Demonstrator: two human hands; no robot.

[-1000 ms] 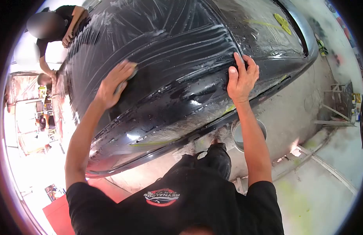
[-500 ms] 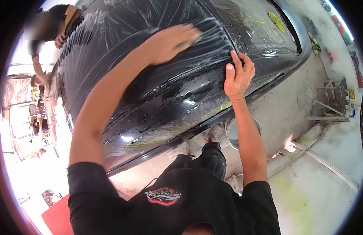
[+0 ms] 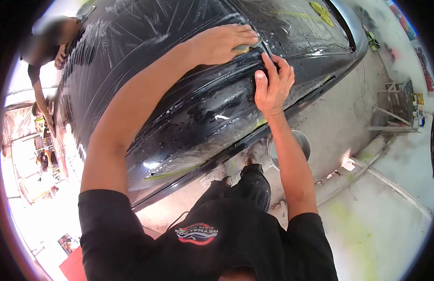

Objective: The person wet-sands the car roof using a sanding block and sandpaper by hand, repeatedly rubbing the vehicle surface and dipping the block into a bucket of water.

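Observation:
My left hand (image 3: 222, 43) lies palm down on the wet dark car panel (image 3: 146, 61), pressing a small pad (image 3: 242, 48) against it. Only the pad's yellowish-grey edge shows under the fingers. Close by to the right is my right hand (image 3: 275, 86), its fingers apart and fingertips resting by the panel's raised edge, beside the rear glass. It holds nothing that I can see. Whitish streaks and water drops cover the panel around both hands.
A yellow-green cloth (image 3: 322, 14) lies on the car's far right part. A bucket (image 3: 303, 140) stands on the floor under my right forearm. Another person (image 3: 50, 40) leans on the car's far left side. A wooden stand (image 3: 397, 107) is at right.
My left hand has slid right with the pad, up to the panel's edge and close to my right hand. My right hand has shifted slightly left in view, along with the whole scene.

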